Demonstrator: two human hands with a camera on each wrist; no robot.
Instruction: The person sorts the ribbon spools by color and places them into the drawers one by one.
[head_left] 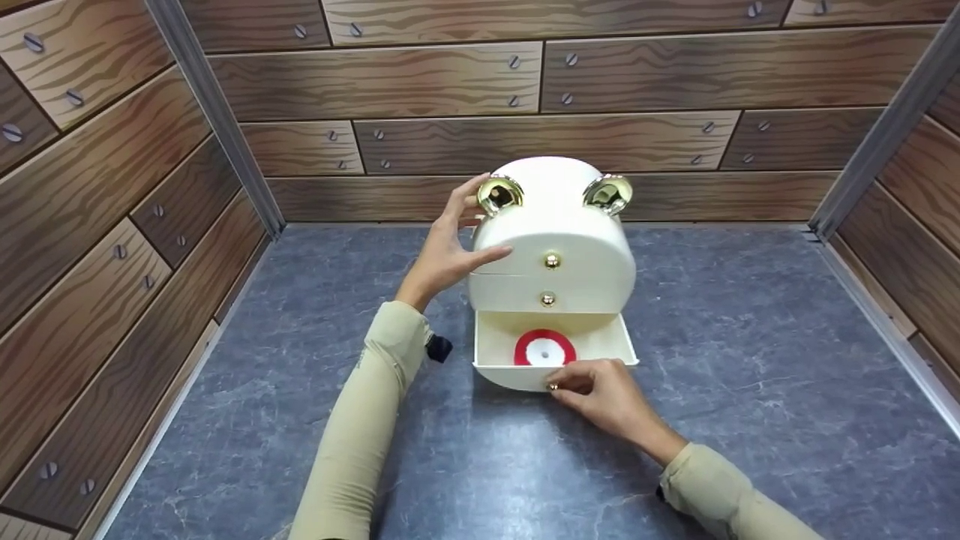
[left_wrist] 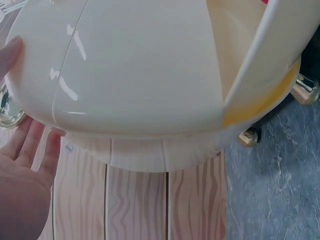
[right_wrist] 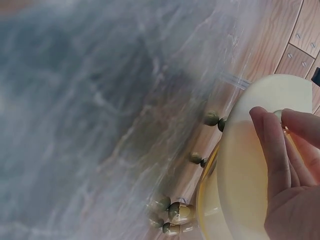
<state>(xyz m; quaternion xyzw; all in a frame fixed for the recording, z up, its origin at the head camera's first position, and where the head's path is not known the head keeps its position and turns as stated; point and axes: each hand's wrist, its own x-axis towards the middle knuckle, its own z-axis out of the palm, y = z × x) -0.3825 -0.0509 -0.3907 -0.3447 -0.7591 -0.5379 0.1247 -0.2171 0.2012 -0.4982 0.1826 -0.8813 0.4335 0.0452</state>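
A white three-drawer box (head_left: 555, 289) with a rounded top stands on the table, two gold domes (head_left: 500, 193) on its upper sides. Its bottom drawer (head_left: 495, 337) is pulled out; the upper two are closed. Inside the drawer lies a red ring-shaped item with a white middle (head_left: 545, 352). My left hand (head_left: 448, 251) grips the box's left side, thumb at the front and fingers toward the back. In the left wrist view the thumb and fingers sit on either side of the box's edge. My right hand (head_left: 607, 397) pinches the bottom drawer's small gold knob (head_left: 553, 387).
The dark blue marbled table (head_left: 750, 337) extends around the box. Wood-patterned walls (head_left: 450, 82) enclose it at the back and both sides, with grey metal posts (head_left: 217, 112) in the corners. Short gold feet (left_wrist: 248, 137) hold up the box.
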